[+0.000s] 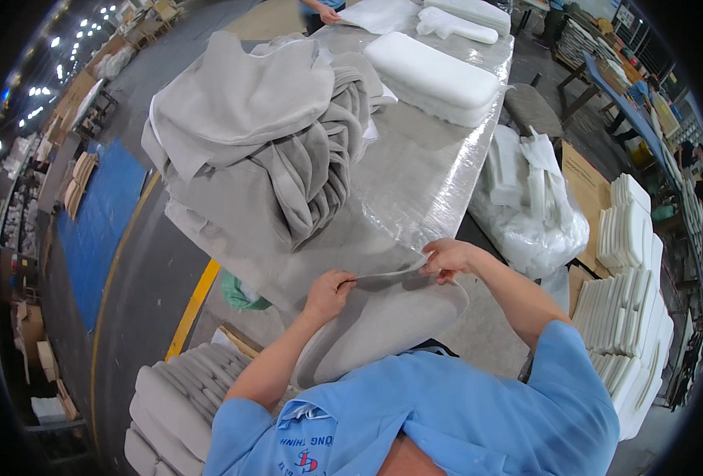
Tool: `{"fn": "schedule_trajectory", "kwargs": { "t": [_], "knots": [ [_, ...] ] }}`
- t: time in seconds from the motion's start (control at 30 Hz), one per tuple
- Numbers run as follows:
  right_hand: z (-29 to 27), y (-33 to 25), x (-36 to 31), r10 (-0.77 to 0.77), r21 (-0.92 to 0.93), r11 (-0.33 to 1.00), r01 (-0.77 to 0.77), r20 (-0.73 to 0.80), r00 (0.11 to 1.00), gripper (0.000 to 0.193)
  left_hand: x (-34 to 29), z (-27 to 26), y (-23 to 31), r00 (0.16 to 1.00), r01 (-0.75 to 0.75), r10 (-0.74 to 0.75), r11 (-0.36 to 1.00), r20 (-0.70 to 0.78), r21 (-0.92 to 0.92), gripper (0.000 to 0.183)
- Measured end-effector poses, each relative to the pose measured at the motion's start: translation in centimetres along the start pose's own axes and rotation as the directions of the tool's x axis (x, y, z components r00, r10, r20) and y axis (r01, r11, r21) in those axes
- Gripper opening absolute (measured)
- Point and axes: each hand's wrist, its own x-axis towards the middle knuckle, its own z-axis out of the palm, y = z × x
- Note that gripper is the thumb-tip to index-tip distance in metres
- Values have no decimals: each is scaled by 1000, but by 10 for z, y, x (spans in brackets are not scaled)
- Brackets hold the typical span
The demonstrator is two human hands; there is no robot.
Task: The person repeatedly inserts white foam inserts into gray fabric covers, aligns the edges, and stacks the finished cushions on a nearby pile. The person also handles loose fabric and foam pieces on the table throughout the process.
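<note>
A flat grey fabric cover [383, 317] lies on the near edge of the plastic-wrapped table [423, 170], hanging over toward me. My left hand [328, 292] pinches its upper edge at the left. My right hand [447, 258] grips the same edge further right, so the rim is stretched between both hands. Behind the hands sits a big heap of grey fabric covers [264, 147].
White foam pads [435, 75] lie at the table's far end, where another person's hand [328, 13] rests. A bag of white foam pieces [526, 206] and stacks of white pads [629, 317] stand at the right. Stuffed grey cushions [177, 397] are piled at the lower left.
</note>
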Motion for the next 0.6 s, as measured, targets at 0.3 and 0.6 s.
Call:
{"fn": "schedule_trajectory", "kwargs": {
  "t": [0.3,0.6],
  "knots": [
    [62,-38,63,165,506,860,-64,-158,974,34,-37,-24,-56,843,461,-514,841,155,284,45],
    [83,-23,89,-15,147,986,84,-418,908,35,-37,14,-59,892,436,-374,859,-253,268,38]
  ]
}}
